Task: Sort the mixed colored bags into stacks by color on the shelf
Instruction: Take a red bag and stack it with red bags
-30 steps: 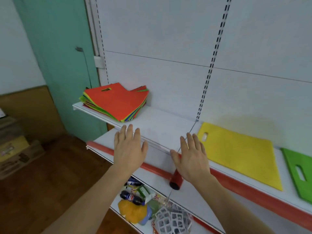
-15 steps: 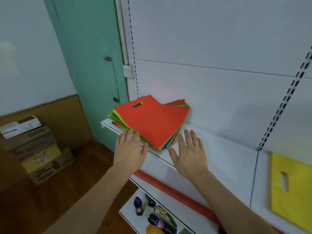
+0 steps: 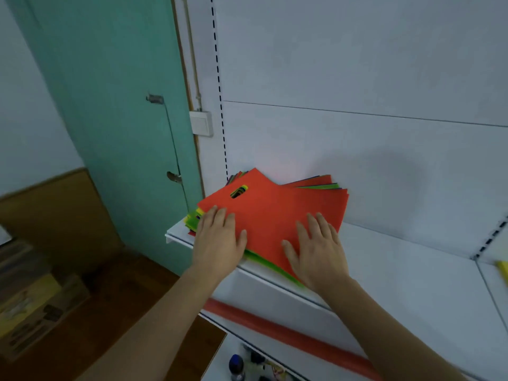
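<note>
Both hands lie flat, fingers straight, on the red bag (image 3: 275,215) topping the mixed stack: left hand (image 3: 220,237), right hand (image 3: 316,251). Green bag edges (image 3: 264,261) peek out between them on the white shelf (image 3: 398,270).

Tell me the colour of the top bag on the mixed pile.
Red-orange top bag, clearest in the head view.

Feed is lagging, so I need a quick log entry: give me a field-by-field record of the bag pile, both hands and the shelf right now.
pile: mixed bag stack, unsorted, at left end of shelf
top bag: red bag, handle cutout toward the wall
colors under it: green, yellow, blue edges
left hand: flat, fingers straight, on the red bag's left corner
right hand: flat on the red bag's front right part
sorted so far: yellow bag edge at far right
</note>
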